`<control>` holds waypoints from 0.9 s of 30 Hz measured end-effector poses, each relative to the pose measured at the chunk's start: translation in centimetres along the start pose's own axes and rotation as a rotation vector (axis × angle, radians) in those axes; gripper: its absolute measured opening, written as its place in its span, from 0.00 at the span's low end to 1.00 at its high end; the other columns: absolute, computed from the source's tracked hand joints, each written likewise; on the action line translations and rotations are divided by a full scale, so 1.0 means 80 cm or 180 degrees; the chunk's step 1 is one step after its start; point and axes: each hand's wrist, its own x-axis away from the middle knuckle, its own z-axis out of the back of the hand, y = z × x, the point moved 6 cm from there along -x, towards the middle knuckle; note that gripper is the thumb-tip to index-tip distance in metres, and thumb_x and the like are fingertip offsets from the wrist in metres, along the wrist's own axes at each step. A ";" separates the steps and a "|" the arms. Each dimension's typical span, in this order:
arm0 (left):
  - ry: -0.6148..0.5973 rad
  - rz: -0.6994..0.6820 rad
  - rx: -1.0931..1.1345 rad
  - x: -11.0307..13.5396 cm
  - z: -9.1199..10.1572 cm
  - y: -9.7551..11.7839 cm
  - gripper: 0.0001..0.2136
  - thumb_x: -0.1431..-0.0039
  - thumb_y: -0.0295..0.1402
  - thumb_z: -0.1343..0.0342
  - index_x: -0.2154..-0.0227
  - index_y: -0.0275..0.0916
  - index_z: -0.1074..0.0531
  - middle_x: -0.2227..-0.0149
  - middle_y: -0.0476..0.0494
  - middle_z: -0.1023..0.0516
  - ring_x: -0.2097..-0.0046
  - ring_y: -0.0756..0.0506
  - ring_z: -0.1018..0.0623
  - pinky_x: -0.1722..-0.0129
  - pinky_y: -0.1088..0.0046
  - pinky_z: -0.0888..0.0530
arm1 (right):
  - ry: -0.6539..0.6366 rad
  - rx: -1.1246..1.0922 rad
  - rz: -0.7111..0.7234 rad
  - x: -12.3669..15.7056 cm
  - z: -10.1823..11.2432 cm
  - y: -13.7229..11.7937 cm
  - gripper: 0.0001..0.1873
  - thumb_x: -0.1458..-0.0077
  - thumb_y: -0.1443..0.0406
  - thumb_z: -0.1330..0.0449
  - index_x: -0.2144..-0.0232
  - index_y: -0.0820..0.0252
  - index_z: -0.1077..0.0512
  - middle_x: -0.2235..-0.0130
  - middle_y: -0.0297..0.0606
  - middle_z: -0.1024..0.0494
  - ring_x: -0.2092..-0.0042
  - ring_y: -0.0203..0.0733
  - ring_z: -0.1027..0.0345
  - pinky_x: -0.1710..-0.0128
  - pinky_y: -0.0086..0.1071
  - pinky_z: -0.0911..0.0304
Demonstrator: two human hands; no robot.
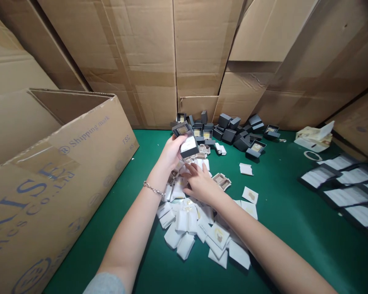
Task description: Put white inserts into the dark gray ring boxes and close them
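Observation:
My left hand (171,152) grips a small black hinged box (190,152), lid up, with white padding showing inside. Just below it, my right hand (200,184) reaches over a heap of white folded paper pieces (184,220); its fingers are spread and I see nothing held in them. Some fingertips touch the heap. A beige moulded tray (222,181) lies right beside the right hand. Several more beige trays are partly hidden under and behind the hands.
Behind the hands lies a pile of black boxes (233,130), some open. A large cardboard carton (64,179) stands at left. At right are rows of white-topped black boxes (343,173), a tape ring (313,155) and a white packet (314,138). Cardboard walls (141,61) close off the back.

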 end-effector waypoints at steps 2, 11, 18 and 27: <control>-0.0034 0.0091 -0.0100 0.000 -0.001 -0.005 0.09 0.53 0.27 0.41 0.66 0.36 0.29 0.71 0.49 0.23 0.71 0.51 0.24 0.69 0.75 0.28 | -0.0073 -0.0033 -0.0047 0.001 -0.005 0.000 0.17 0.48 0.63 0.44 0.56 0.63 0.27 0.40 0.54 0.38 0.41 0.59 0.47 0.42 0.62 0.55; -0.0201 0.0492 -0.0209 0.004 -0.008 -0.017 0.05 0.52 0.28 0.40 0.70 0.35 0.29 0.75 0.49 0.25 0.74 0.53 0.26 0.72 0.77 0.30 | -0.0263 -0.0316 -0.0315 0.003 -0.016 0.009 0.18 0.46 0.62 0.45 0.55 0.66 0.29 0.37 0.57 0.43 0.37 0.61 0.53 0.43 0.70 0.59; -0.0206 0.0628 -0.0163 0.003 -0.005 -0.021 0.06 0.52 0.31 0.38 0.73 0.35 0.30 0.77 0.50 0.26 0.76 0.52 0.27 0.73 0.76 0.30 | 0.0025 -0.0244 -0.0141 -0.002 0.009 0.005 0.10 0.46 0.70 0.47 0.66 0.60 0.26 0.46 0.50 0.32 0.44 0.57 0.43 0.44 0.72 0.62; -0.0269 0.0710 -0.0184 0.003 -0.008 -0.023 0.04 0.47 0.28 0.42 0.73 0.33 0.30 0.76 0.47 0.25 0.75 0.53 0.26 0.73 0.78 0.28 | 0.0016 -0.0602 -0.0396 -0.006 0.014 0.020 0.13 0.44 0.70 0.49 0.69 0.57 0.25 0.45 0.44 0.32 0.45 0.55 0.42 0.46 0.76 0.67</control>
